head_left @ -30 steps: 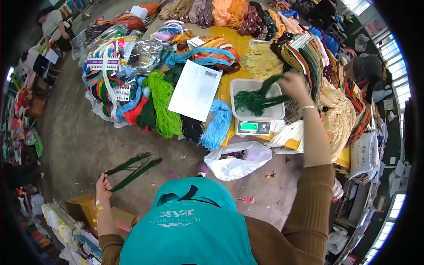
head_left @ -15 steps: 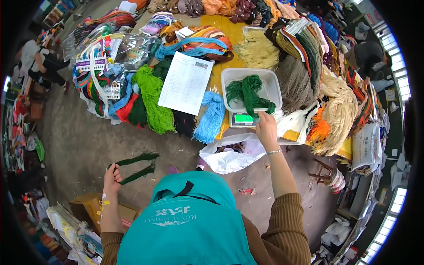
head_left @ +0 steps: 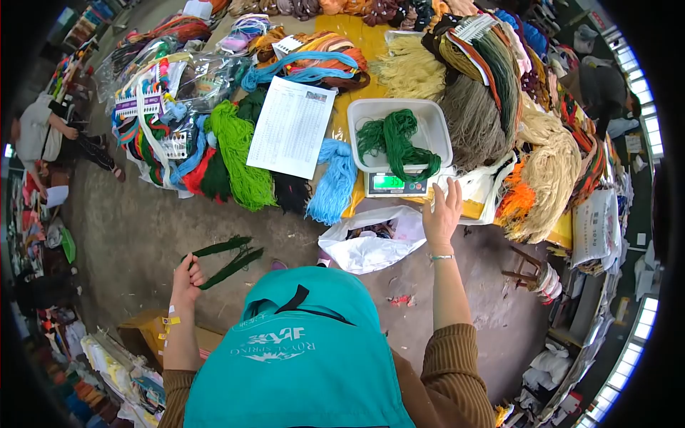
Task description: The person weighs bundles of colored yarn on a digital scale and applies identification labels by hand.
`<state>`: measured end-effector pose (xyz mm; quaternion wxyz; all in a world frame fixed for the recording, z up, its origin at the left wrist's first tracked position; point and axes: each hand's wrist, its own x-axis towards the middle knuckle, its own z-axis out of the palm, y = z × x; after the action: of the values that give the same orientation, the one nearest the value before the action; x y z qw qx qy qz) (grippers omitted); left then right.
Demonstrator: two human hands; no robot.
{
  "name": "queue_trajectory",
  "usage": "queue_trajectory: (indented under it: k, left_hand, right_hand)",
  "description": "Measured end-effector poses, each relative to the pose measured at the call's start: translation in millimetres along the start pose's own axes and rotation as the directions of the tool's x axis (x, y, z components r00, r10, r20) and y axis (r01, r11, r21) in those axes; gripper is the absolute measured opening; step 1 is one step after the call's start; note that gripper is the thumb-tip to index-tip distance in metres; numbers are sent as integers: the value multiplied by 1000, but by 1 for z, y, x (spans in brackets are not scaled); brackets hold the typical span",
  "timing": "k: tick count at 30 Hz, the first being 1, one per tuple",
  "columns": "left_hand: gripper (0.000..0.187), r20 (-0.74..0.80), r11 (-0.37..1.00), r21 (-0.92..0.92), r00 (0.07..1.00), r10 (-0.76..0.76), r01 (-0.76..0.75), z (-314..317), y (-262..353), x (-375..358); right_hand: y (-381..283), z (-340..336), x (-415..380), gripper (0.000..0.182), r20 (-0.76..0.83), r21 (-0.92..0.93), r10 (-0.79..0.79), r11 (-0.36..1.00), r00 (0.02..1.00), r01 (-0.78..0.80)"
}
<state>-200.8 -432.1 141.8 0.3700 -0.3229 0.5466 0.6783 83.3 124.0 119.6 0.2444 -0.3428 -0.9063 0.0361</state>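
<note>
Off to the lower left, my left hand [head_left: 188, 280] is closed on a strand of dark green yarn [head_left: 232, 269] that hangs out to the right in two tails. A white plastic tub [head_left: 446, 132] sits on a digital scale [head_left: 419, 188] with a lit green display. Inside the tub lies a bundle of green yarn [head_left: 403, 143], one end draped over the front rim. My right hand [head_left: 444, 214] is just right of the scale, fingers apart and holding nothing. Left of the tub, a printed sheet [head_left: 289, 132] rests on the yarns.
Light blue yarn [head_left: 333, 182] and lime green yarn [head_left: 239, 153] hang over the table's front edge. An open white bag [head_left: 371, 250] stands below the scale. Beige yarn [head_left: 546, 164] is piled at right, near a wooden stool [head_left: 524, 274]. A person [head_left: 53, 128] is at far left.
My right hand has let go of the green yarn at the tub's rim and drawn back to the right, fingers spreading. The display digits differ. My left hand still holds its strand.
</note>
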Motion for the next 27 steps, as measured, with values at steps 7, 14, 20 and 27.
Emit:
queue_trajectory:
  k: [7,14,20,27]
  left_hand:
    - [22,84,999,-33,996,-13,16,29,-2,-12]
    - [21,173,997,-75,985,-9,22,63,0,-26]
    - [20,592,998,-28,805,-22,49,143,-6,-50]
    - [37,747,921,320,657,-101,-222,315,-40,-65]
  right_hand:
    - [4,30,23,41,88,-50,-138,988,986,143]
    - [-1,52,41,15,157,-87,-203,972,966,219]
    - [-42,-18,82,8,582,504,156,701,798,-505]
    - [-118,-69,78,34,754,452,-313,-392,578,-801]
